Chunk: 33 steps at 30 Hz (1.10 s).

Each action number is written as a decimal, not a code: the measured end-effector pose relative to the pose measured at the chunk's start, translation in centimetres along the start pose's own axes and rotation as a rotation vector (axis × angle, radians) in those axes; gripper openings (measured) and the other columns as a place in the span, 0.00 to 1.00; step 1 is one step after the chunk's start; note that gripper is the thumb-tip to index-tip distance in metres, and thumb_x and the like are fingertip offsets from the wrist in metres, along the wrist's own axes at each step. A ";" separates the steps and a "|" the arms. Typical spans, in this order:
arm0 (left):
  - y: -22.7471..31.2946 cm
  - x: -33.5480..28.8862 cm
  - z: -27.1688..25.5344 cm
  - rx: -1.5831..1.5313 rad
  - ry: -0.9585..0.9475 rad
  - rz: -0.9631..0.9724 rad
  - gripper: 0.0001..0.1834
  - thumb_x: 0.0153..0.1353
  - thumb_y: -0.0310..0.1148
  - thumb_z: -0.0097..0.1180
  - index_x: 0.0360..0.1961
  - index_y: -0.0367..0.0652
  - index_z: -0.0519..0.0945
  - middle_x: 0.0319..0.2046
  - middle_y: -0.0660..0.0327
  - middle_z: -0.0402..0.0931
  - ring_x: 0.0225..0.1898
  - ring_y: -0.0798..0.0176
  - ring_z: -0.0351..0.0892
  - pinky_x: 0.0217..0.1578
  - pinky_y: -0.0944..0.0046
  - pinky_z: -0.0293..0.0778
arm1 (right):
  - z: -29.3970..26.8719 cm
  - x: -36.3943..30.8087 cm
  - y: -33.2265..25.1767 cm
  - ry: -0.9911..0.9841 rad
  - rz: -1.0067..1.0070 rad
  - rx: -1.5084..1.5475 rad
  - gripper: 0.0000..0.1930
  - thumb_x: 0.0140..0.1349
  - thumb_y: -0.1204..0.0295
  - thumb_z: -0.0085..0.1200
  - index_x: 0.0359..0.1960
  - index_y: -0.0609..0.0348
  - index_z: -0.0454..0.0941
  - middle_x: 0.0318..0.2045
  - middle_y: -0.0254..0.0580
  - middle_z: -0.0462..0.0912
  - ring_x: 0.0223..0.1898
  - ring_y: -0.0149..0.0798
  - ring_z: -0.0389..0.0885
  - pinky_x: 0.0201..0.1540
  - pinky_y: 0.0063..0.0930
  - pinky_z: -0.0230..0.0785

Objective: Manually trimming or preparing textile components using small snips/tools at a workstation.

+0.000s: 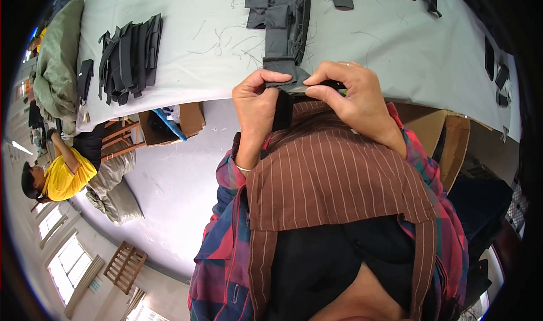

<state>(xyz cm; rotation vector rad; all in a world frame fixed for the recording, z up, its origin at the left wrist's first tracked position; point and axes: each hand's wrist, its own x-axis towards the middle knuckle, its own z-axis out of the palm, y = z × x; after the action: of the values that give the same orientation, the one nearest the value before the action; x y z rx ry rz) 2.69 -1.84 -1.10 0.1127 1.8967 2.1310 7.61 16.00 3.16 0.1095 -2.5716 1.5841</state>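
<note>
At the table's near edge, a dark grey fabric piece (283,65) lies between my two hands. My left hand (255,101) is closed on its near edge, thumb laid on top and fingers curled below. My right hand (357,92) pinches at the right corner of the same piece with thumb and forefinger. Under the curled fingers of that hand shows a small black and green thing (342,89), mostly hidden, so its kind cannot be told. More dark grey fabric strips (278,16) run away from my hands in an overlapping row.
Loose threads litter the white table cover (198,66). A pile of dark strips (130,58) lies on the left, beside a green-grey sack (59,66). Below the table stand cardboard boxes (192,117). A person in a yellow top (70,174) works at far left.
</note>
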 end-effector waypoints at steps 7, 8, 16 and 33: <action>0.3 -0.1 0.0 -0.284 -0.135 -0.261 0.13 0.58 0.16 0.47 0.45 0.32 0.73 0.34 0.50 0.80 0.32 0.61 0.83 0.34 0.68 0.80 | 0.4 0.4 1.6 0.109 0.114 0.288 0.11 0.56 0.71 0.61 0.39 0.61 0.78 0.26 0.32 0.80 0.28 0.23 0.75 0.32 0.20 0.66; 0.2 -0.1 -0.1 -0.299 -0.156 -0.272 0.16 0.58 0.15 0.47 0.49 0.33 0.70 0.36 0.48 0.80 0.31 0.61 0.83 0.33 0.67 0.80 | 0.4 0.5 1.7 0.109 0.114 0.288 0.11 0.56 0.71 0.61 0.39 0.61 0.78 0.26 0.32 0.80 0.28 0.23 0.75 0.32 0.20 0.66; 0.4 0.2 -0.4 -0.342 -0.206 -0.318 0.25 0.59 0.15 0.46 0.58 0.37 0.61 0.37 0.46 0.79 0.30 0.57 0.83 0.31 0.64 0.81 | 0.6 1.3 2.4 -0.055 0.338 0.455 0.14 0.57 0.73 0.61 0.45 0.58 0.77 0.26 0.26 0.75 0.29 0.20 0.70 0.34 0.15 0.64; -1.1 2.0 0.9 -0.460 -0.034 -0.431 0.16 0.56 0.14 0.51 0.46 0.37 0.70 0.39 0.53 0.79 0.39 0.63 0.81 0.39 0.69 0.76 | 0.8 1.8 2.7 0.175 -0.220 -0.138 0.11 0.37 0.81 0.55 0.25 0.52 0.77 0.19 0.33 0.77 0.22 0.37 0.76 0.27 0.28 0.59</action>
<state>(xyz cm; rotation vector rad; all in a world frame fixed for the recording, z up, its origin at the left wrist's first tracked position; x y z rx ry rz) 1.15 -0.32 -2.30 -0.3216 1.2238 2.1638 5.40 16.47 0.69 0.2218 -2.4298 1.2765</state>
